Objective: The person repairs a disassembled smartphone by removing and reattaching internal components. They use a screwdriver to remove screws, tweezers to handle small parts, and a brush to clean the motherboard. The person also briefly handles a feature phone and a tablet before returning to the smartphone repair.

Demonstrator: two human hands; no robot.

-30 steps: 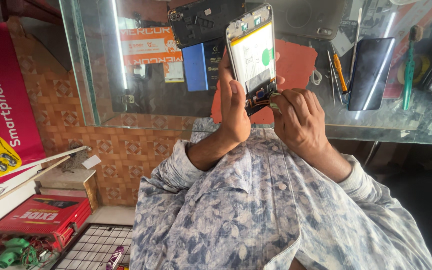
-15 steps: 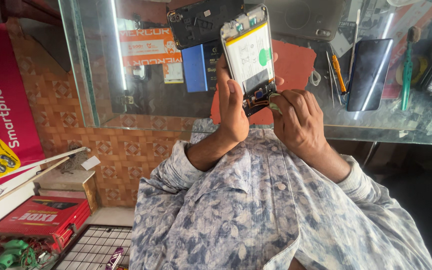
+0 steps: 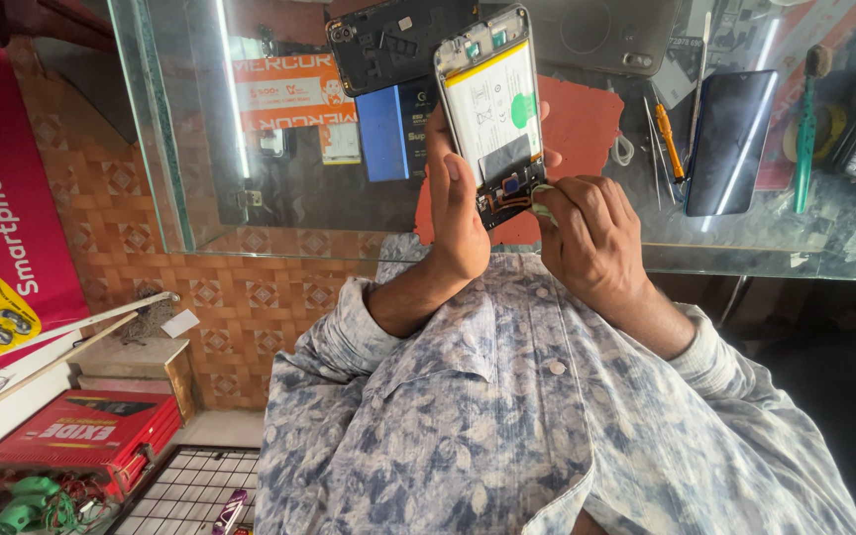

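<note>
Barely anything has shifted since the earlier frames: you've kept the opened phone (image 3: pixel 492 114) up in front of you, tilted a touch, same grip, right fingertips staying at its lower end. Your left hand (image 3: pixel 460 213) wraps the phone's left edge, thumb laid up along the side, other fingers curled behind it and mostly hidden, closed firmly on it. Your right hand (image 3: pixel 587 238) is bunched tight, fingertips pinched together at the bottom board area by the small connectors; something small and pale shows at the tips but can't tell what, or whether it's actually gripped. Phone is held in the air above the glass counter (image 3: pixel 279 213), back cover off, white battery with a green sticker showing. My read on handling: light, stiff frame, but fragile where it's open, with thin flex cables and a screen on the far side, so hold by the side rails as you do now, not by the battery or the board. Smooth edges, likely slippery. On the counter beyond: a black back cover (image 3: pixel 388 45), a blue battery (image 3: pixel 393 129), a red mat (image 3: pixel 582 124), an orange-handled screwdriver (image 3: pixel 668 139), tweezers (image 3: pixel 654 149), a dark phone screen (image 3: pixel 730 139), a green brush (image 3: pixel 806 124). Red box (image 3: pixel 81 436) on the low shelf to your left.
</note>
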